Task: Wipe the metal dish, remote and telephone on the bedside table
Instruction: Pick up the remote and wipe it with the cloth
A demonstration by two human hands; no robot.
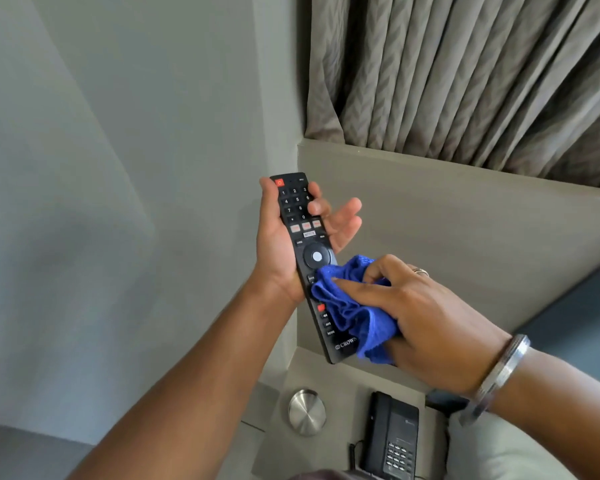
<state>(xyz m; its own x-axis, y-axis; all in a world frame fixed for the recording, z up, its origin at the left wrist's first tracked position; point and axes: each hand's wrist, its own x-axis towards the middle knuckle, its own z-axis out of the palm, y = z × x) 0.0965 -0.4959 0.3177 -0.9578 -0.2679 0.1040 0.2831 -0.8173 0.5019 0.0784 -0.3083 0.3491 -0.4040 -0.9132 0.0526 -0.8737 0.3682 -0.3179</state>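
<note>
My left hand point(278, 244) holds a long black remote point(303, 233) up in the air, buttons facing me, fingers wrapped behind its upper half. My right hand point(426, 323) grips a bunched blue cloth point(347, 310) and presses it against the remote's lower half, covering some buttons. Far below, the round brushed metal dish point(307, 412) rests on the bedside table point(340, 379). To the right of the dish on the same table lies the black telephone point(392, 438) with its keypad toward me.
A grey wall fills the left side. A beige padded panel point(447, 220) rises behind the table, with pleated grey curtains point(465, 71) above it. Pale bedding point(499, 452) lies at the lower right, beside the telephone.
</note>
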